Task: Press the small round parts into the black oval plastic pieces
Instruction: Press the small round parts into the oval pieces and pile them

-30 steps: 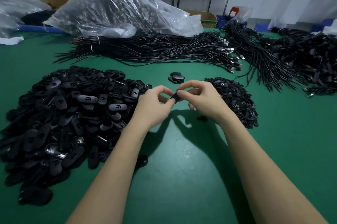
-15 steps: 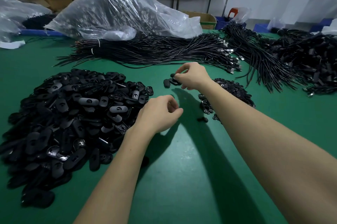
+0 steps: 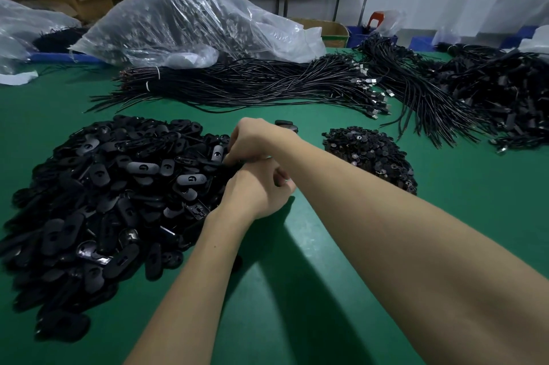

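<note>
Head view shows your two forearms crossing over the green table. Your right hand reaches across to the right edge of the big pile of black oval pieces, which fills the table's left side. Its fingers curl down into the pile and pinch at a black piece there; which piece they hold is hidden among the others. Your left hand sits just below it, touching the same edge of the pile, fingers curled in toward the palm; whether they hold anything cannot be told. The heap of small round parts lies well to the right of your hands, beyond your right forearm. A few assembled ovals peek out just behind your right hand. Bundled black cables stretch along the far side, in front of a clear plastic bag.
</note>
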`<state>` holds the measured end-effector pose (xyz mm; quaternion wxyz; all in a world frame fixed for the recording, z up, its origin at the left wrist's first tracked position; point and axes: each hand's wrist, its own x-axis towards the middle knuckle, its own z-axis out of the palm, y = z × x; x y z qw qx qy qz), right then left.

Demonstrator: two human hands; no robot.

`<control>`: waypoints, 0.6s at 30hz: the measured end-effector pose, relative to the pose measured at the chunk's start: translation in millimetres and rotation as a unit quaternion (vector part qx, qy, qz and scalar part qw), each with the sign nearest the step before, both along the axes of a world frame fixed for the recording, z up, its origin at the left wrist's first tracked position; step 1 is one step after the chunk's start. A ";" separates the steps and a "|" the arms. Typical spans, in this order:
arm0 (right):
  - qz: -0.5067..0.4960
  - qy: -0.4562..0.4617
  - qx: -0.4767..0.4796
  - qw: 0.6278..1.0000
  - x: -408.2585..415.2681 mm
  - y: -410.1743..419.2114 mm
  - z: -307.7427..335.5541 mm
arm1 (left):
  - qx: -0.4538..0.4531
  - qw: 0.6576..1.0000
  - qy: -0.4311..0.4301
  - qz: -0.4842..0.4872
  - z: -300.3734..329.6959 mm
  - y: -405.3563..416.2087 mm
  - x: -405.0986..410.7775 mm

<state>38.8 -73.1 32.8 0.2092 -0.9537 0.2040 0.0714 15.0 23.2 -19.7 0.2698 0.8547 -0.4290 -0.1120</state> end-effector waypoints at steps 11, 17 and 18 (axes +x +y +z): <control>-0.027 -0.105 0.080 0.991 0.0 -9.8 -11.3 | 0.003 1.000 -0.003 0.003 0.8 1.4 -2.0; 0.029 -0.094 0.088 0.991 8.2 -3.1 -15.0 | 0.046 0.998 -0.040 -0.018 3.7 2.1 -1.3; 0.022 -0.104 0.096 0.990 9.0 -4.3 -14.1 | 0.037 0.999 -0.027 -0.016 3.5 2.4 -0.6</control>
